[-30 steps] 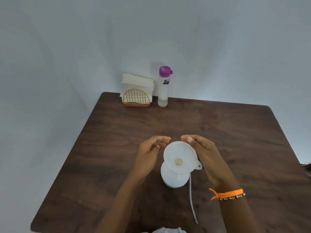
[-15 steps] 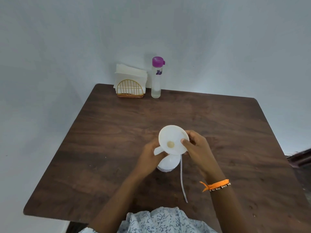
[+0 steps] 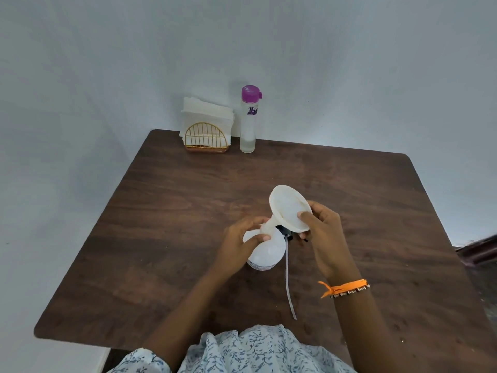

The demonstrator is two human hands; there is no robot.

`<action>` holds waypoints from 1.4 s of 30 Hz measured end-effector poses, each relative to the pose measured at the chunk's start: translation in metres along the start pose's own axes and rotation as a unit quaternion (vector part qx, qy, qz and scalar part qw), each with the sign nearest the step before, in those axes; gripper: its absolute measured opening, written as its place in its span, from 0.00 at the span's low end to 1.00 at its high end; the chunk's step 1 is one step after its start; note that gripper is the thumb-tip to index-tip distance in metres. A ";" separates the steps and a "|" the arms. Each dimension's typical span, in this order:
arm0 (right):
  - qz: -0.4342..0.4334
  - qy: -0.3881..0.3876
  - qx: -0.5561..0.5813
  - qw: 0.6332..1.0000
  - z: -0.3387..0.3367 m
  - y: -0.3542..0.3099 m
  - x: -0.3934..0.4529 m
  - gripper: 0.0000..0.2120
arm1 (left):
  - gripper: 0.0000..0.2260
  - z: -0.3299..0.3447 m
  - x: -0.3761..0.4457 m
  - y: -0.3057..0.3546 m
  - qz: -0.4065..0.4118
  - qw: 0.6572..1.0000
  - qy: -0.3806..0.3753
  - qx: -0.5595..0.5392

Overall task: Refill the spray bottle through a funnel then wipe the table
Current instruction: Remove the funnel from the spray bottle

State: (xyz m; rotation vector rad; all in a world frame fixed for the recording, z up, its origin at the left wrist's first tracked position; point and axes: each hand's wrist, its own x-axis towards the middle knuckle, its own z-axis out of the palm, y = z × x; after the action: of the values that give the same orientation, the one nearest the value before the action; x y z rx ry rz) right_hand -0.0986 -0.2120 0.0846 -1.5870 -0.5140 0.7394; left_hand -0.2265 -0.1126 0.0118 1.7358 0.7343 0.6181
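Note:
A white spray bottle (image 3: 265, 253) stands near the middle of the dark wooden table (image 3: 161, 211). My left hand (image 3: 239, 243) grips its shoulder and neck. A white funnel (image 3: 287, 207) sits with its stem at the bottle's mouth, tilted toward the far left. My right hand (image 3: 322, 232) pinches the funnel's near rim. The spray head lies behind the bottle, mostly hidden, its clear dip tube (image 3: 287, 278) trailing toward me on the table.
At the table's far edge stand a gold wire holder with white napkins (image 3: 207, 130) and a clear bottle with a purple cap (image 3: 248, 119) holding a little liquid. A grey wall rises behind. My patterned clothing (image 3: 242, 351) overlaps the near edge.
The funnel has tipped from facing up to leaning away. My right hand shifted onto its near rim, and my left hand closed round the bottle's neck. The camera view shifted back.

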 end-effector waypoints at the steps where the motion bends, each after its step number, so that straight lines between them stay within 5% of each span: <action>1: -0.004 0.004 -0.005 1.000 0.000 0.000 -0.001 0.12 | 0.15 0.000 0.000 0.000 0.001 1.000 0.000 0.000; 32: 0.006 0.003 0.018 1.000 -0.014 0.014 0.001 0.11 | 0.16 -0.003 0.003 0.001 0.020 0.999 -0.026 -0.007; 42: 0.037 -0.019 0.128 0.991 -0.013 0.013 0.012 0.11 | 0.11 -0.006 0.004 0.002 -0.033 0.992 -0.026 -0.123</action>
State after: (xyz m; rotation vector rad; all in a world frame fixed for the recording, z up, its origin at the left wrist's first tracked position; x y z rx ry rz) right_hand -0.0817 -0.2148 0.0706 -1.3604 -0.3732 0.8579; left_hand -0.2281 -0.1066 0.0159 1.4903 0.6479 0.5896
